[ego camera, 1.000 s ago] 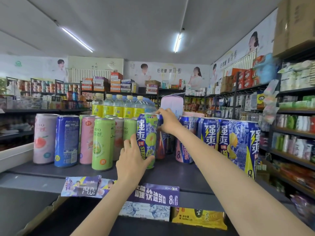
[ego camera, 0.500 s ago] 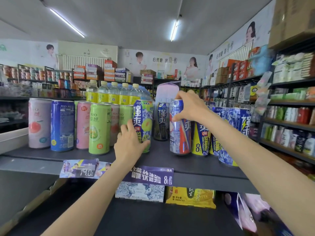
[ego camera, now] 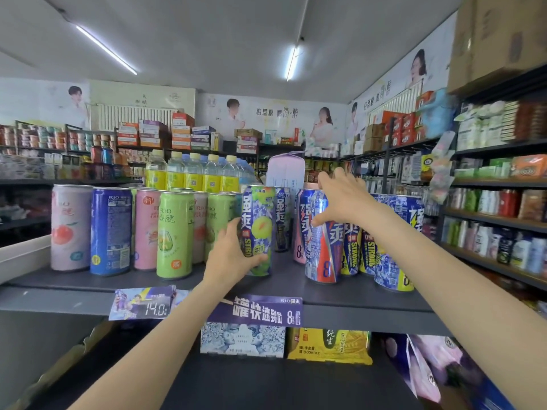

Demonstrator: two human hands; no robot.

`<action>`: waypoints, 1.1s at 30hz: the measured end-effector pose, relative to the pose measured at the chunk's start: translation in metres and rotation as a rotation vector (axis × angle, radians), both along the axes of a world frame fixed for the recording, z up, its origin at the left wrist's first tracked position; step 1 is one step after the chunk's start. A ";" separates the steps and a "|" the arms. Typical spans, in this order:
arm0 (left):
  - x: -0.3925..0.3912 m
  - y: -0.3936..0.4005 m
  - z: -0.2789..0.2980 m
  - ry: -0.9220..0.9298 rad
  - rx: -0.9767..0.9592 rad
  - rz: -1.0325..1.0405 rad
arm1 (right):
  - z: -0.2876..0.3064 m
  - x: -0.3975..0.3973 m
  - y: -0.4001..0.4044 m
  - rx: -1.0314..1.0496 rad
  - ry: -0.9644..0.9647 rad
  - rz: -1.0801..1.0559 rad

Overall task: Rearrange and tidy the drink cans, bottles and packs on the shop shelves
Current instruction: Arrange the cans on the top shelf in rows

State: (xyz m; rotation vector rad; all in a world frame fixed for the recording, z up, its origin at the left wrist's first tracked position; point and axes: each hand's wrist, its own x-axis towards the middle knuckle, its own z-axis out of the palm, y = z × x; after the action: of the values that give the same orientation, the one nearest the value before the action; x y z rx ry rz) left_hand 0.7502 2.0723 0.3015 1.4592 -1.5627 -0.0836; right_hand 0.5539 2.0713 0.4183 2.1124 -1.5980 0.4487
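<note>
The step in hand looked to be the facing-up of the front row of tall cans on the dark shelf (ego camera: 74, 281); the left hand (ego camera: 229, 255) was wrapped round the lower half of the green-and-purple can (ego camera: 257, 229), fingers curled behind and thumb across its front, the can upright at about 12 o'clock from that hand; the right hand (ego camera: 343, 198) hung with its fingers spread over the top of the blue-and-red can (ego camera: 321, 247), which stood tilted, its thumb on the can's upper side; whether the fingers gripped the rim could not be told.

The next move, by my judgement, called for standing that tilted can square and nudging it into line with the green one; a bare strip of shelf lay between the two cans, with room to slide either; at 3 o'clock of the tilted can the blue-and-yellow cans (ego camera: 393, 261) crowded close, one near the shelf's front lip; at 9 o'clock of the left hand the lime-green can (ego camera: 174, 235) stood just beside it, leaving little sideways room there.
</note>
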 end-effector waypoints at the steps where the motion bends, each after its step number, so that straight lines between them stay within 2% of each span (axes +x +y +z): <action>1: -0.002 -0.001 0.002 0.007 0.010 -0.062 | 0.001 -0.001 0.000 0.018 -0.016 0.017; 3: -0.010 -0.005 0.006 0.017 0.040 -0.185 | 0.003 -0.007 0.000 0.059 -0.072 0.051; 7: -0.032 -0.018 0.008 0.026 0.086 -0.336 | -0.003 -0.016 0.000 0.106 -0.314 0.169; 12: -0.034 -0.032 0.007 0.045 0.086 -0.368 | -0.021 -0.013 -0.004 -0.029 -0.336 0.194; 16: -0.033 -0.034 0.008 0.046 0.089 -0.405 | -0.031 -0.005 -0.005 -0.101 -0.439 0.195; 21: -0.034 -0.031 0.009 0.053 0.090 -0.435 | -0.014 -0.020 0.006 -0.071 -0.562 0.227; 27: -0.060 -0.035 0.006 0.064 0.027 -0.477 | -0.016 -0.030 0.011 -0.085 -0.507 0.201; 30: -0.056 -0.039 0.010 0.049 0.086 -0.543 | -0.016 -0.035 0.011 -0.088 -0.464 0.151; 33: -0.039 -0.044 0.022 0.222 0.077 -0.570 | -0.011 -0.036 0.013 -0.047 -0.311 0.063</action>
State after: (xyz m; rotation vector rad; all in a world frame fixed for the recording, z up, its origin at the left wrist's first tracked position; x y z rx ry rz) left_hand 0.7108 2.0283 0.3232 0.9809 -1.7554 -0.6222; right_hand 0.5178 2.0848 0.4074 2.1418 -1.6682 0.8639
